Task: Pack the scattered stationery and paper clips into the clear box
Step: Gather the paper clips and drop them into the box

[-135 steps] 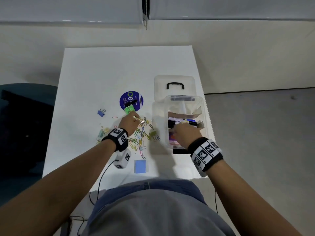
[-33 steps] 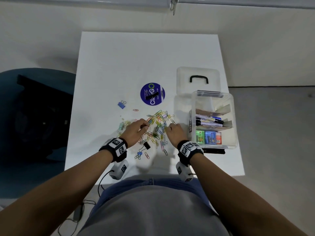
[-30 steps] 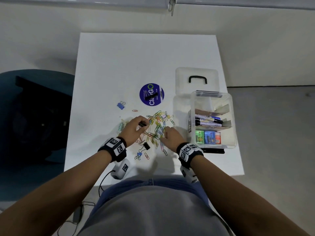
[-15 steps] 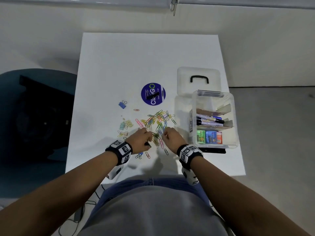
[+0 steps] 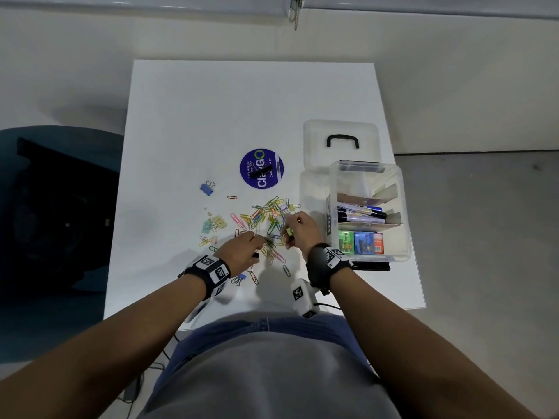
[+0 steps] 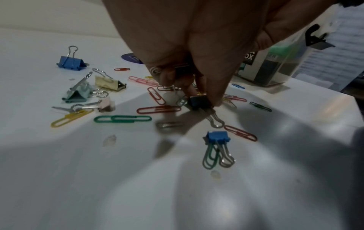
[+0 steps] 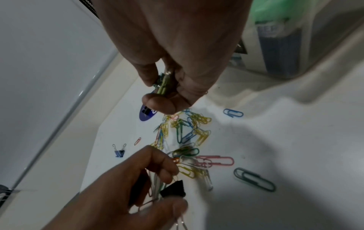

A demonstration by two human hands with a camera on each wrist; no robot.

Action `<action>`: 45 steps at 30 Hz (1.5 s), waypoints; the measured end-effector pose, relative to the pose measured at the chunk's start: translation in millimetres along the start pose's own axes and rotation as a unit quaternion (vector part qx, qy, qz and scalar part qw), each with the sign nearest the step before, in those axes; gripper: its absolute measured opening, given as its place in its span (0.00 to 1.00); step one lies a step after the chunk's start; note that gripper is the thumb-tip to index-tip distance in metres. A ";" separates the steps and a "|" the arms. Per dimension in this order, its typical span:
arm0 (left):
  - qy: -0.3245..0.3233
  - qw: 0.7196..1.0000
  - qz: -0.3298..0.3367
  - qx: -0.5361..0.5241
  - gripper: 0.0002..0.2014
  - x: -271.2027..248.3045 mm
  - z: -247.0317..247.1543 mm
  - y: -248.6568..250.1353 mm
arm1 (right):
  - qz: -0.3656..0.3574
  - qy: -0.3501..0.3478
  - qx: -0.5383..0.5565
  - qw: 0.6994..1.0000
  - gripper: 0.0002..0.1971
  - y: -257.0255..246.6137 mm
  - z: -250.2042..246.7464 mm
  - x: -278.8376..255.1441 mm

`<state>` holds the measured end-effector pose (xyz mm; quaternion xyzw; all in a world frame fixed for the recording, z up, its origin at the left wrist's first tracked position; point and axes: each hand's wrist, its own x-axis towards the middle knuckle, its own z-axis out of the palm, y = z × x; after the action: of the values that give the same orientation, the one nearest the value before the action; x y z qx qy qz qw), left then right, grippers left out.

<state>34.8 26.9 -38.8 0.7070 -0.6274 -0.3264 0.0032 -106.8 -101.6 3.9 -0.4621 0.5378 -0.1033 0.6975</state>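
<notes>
Head view: both hands sit over the paper clips [image 5: 266,220], which are scattered on the table [image 5: 211,116] just left of the clear box [image 5: 367,213]. The box already has markers [image 5: 360,213] in it. The left hand [image 5: 239,252] is at the near edge of the pile, the right hand [image 5: 299,229] closer to the box.

Left wrist view: the fingers [image 6: 214,87] are pinched on a black binder clip [image 6: 199,102], with a blue binder clip [image 6: 217,137] lying nearer the camera.

Right wrist view: the right hand [image 7: 177,62] has thumb and fingers curled tight around a few yellow-green clips [image 7: 163,82], held up above the pile beside the box.
</notes>
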 end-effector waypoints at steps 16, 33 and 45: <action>0.090 0.973 -0.046 -0.206 0.07 22.4 -73.6 58.1 | -0.107 0.020 -0.116 0.987 0.08 -88.8 -71.6 -5.6; 0.137 0.938 -0.107 -0.299 0.17 153.7 -145.4 181.2 | -0.074 0.110 -0.354 0.926 0.21 -131.8 -131.3 15.7; 0.143 0.962 -0.214 -0.086 0.25 141.2 -119.8 10.3 | -0.189 0.041 -0.430 0.882 0.15 -106.9 -31.4 20.2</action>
<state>81.4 -149.4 -4.9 0.8613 -0.4241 -0.2671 0.0837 -87.5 -190.2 71.7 -0.8047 0.4599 -0.0107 0.3752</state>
